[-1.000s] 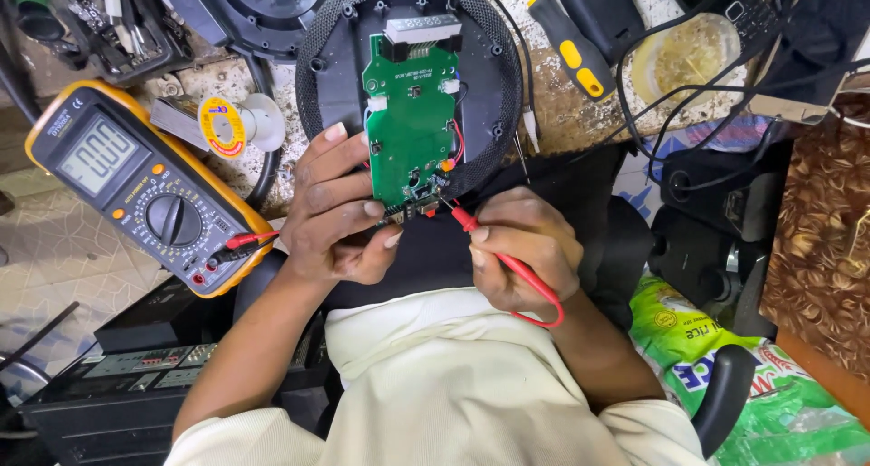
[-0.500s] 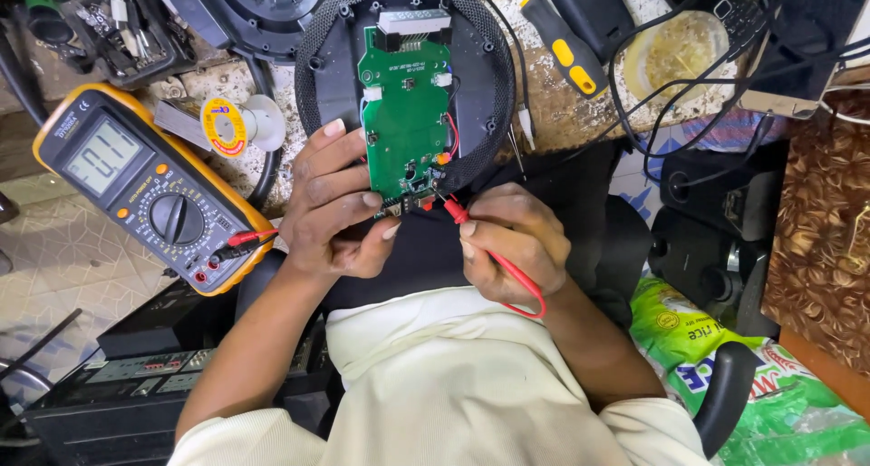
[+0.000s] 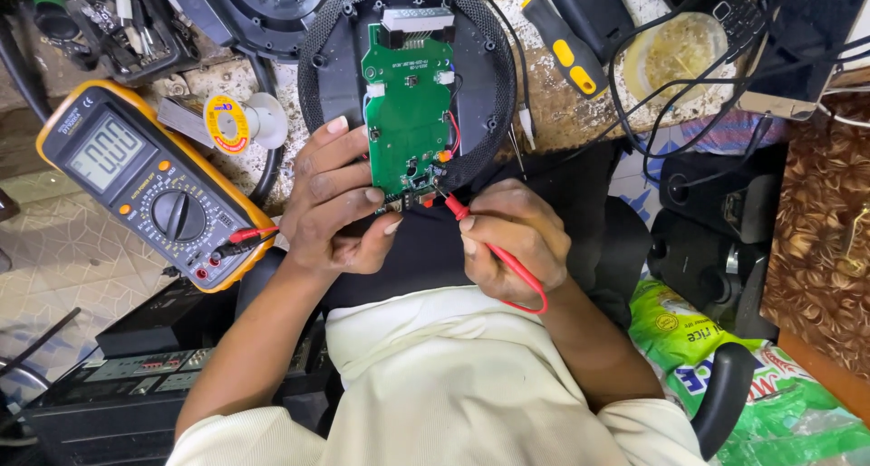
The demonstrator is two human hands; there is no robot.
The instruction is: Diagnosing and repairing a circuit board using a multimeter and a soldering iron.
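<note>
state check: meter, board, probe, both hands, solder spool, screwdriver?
multimeter: on, display lit, leads plugged in
circuit board: exposed, seated in round black housing
red probe: tip on the board's lower edge
left hand: fingers at the board's lower edge
right hand: gripping the probe
solder spool: lying idle
screwdriver: lying untouched

A circuit board (image 3: pixel 408 113) lies on a round housing (image 3: pixel 489 76) at the middle of the bench. The left hand (image 3: pixel 331 203) rests at the board's near left edge; the right hand (image 3: pixel 507 240) sits just right of it, holding a probe (image 3: pixel 458 208) whose tip touches the board's near end. A multimeter (image 3: pixel 149 181) lies well left of the hands, with a solder spool (image 3: pixel 231 124) between it and the housing. A screwdriver (image 3: pixel 557 45) lies right of the housing, and a bowl (image 3: pixel 675 54) farther right.
</note>
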